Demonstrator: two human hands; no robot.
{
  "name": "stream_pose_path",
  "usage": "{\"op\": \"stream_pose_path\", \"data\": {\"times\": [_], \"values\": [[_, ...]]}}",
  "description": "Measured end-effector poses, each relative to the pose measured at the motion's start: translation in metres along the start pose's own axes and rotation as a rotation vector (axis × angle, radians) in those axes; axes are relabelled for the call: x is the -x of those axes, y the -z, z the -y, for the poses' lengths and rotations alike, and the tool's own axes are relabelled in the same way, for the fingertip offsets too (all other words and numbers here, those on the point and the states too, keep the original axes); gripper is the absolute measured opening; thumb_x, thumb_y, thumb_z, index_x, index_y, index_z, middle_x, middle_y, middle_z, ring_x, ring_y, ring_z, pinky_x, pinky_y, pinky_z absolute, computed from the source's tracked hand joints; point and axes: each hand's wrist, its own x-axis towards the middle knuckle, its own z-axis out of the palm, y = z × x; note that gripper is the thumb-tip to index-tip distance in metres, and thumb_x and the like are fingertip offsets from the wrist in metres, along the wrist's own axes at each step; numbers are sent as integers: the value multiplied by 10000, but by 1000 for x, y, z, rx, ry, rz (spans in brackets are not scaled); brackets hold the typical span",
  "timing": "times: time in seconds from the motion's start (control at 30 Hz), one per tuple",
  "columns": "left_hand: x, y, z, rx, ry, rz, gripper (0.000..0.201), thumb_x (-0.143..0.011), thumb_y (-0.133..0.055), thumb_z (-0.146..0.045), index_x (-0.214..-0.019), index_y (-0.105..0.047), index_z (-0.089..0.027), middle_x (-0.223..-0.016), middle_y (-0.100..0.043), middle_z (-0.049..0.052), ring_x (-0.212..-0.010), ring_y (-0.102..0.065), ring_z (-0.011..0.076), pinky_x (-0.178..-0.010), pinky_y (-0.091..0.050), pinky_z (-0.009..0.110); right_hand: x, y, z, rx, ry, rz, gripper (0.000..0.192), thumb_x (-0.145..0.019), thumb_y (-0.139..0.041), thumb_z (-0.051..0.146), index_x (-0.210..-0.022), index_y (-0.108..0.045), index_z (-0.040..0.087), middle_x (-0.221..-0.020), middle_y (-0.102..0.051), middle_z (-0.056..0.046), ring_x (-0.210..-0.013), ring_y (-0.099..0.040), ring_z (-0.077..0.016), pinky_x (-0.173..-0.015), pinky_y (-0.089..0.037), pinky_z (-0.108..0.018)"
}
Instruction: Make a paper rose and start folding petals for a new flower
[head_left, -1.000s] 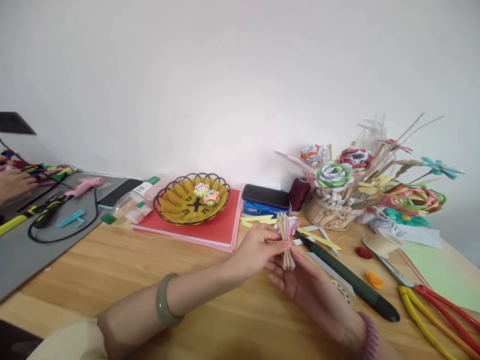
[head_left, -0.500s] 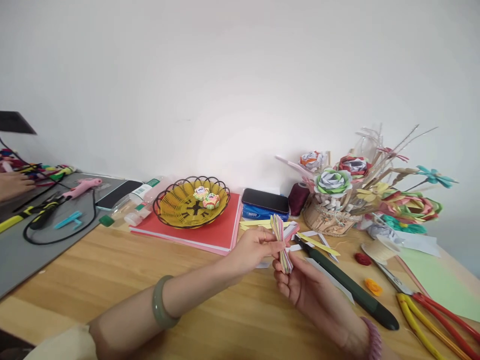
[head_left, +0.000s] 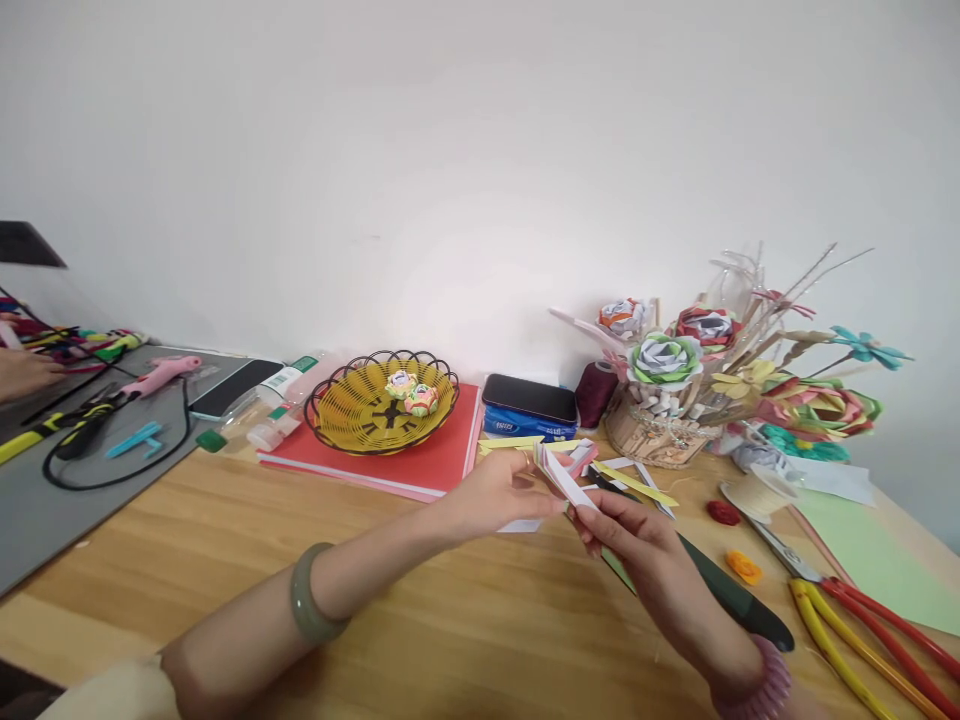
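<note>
A pale wooden table is set against a plain white wall, and near its middle a small folded stack of coloured paper strips is held just above the surface between both hands. The stack is tilted, its white face turned up, and it is pinched at its lower end by the closed fingers of the left hand, on whose wrist a grey-green bangle is worn. The right hand is closed on the stack from the other side, thumb and fingertips clamped together on its edge. Just behind the hands, loose yellow and white paper strips are scattered, and a long dark green tool is partly hidden under the right hand. Further back, a yellow wire basket rests on a red folder, and paper roses are gathered in a woven basket at the right.
</note>
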Motion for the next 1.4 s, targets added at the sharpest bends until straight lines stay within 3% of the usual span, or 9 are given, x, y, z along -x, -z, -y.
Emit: {"op": "stream_pose_path", "data": {"times": [0.13, 0.27, 0.37, 0.5, 0.67, 0.83, 1.0, 1.17, 1.4], "values": [[5, 5, -14, -472, -191, -155, 541, -671, -664, -229, -1168, -469, -148, -1104, -593, 109, -1016, -547, 209, -868, -432, 367, 5, 14, 7, 729, 380, -74, 122, -834, -527, 250, -886, -623, 193, -771, -613, -38, -672, -514, -167, -613, -375, -286], [10, -2, -19, -1194, -455, -71, 405, -747, -618, -356, -1083, -560, -138, -1068, -624, 114, -1038, -534, 240, -911, -406, 402, 10, 12, 9, 1443, 823, -115, 173, -868, -426, 168, -946, -580, 153, -786, -623, -80, -684, -542, -195, -603, -387, -307], [11, -8, -14, -1452, -524, -19, 306, -859, -465, -331, -1034, -577, -106, -967, -658, 102, -944, -577, 221, -854, -437, 374, 12, 9, 10, 1573, 922, -129, 181, -861, -402, 122, -929, -569, 142, -753, -611, -70, -663, -540, -185, -586, -386, -293], [14, -9, -9, -1523, -474, 20, 272, -908, -347, -263, -983, -582, -147, -935, -642, 75, -883, -590, 190, -737, -461, 305, 13, 7, 17, 1552, 873, -77, 169, -855, -404, 119, -890, -564, 161, -723, -594, -47, -640, -533, -178, -570, -384, -285], [14, -12, -11, -1437, -265, 142, 260, -903, -320, -237, -1018, -542, -163, -927, -639, 80, -845, -606, 194, -684, -451, 283, 8, 9, 30, 1455, 666, 94, 209, -894, -359, 174, -891, -567, 185, -771, -621, -49, -668, -576, -170, -579, -408, -274], [11, -15, -5, -1289, -99, 140, 280, -887, -290, -252, -1004, -523, -151, -861, -633, 100, -742, -594, 237, -628, -425, 324, -3, 13, 39, 1354, 399, 251, 232, -906, -358, 227, -918, -589, 205, -842, -668, -52, -722, -608, -186, -603, -420, -283], [1, -10, 16, -483, 90, 62, 172, -833, -426, -303, -836, -548, -182, -757, -543, 22, -718, -484, 161, -663, -383, 275, -17, 22, 45, 1105, 176, 378, 263, -877, -423, 329, -960, -640, 205, -843, -682, -43, -717, -608, -179, -638, -453, -285], [-9, -5, 30, -125, 199, 125, 248, -823, -402, -363, -754, -500, -145, -565, -370, -44, -495, -367, 84, -529, -375, 232, -20, 34, 50, 854, 93, 131, 460, -855, -394, 489, -1157, -555, 182, -1070, -641, -82, -927, -598, -216, -787, -471, -329], [-11, 2, 30, 169, 276, 67, 370, -648, -607, -486, -683, -493, -136, -571, -514, -4, -566, -536, 129, -650, -415, 293, -6, 73, 41, 850, 11, -160, 440, -785, -454, 557, -906, -655, 184, -844, -694, -70, -789, -639, -229, -715, -509, -339]]}}
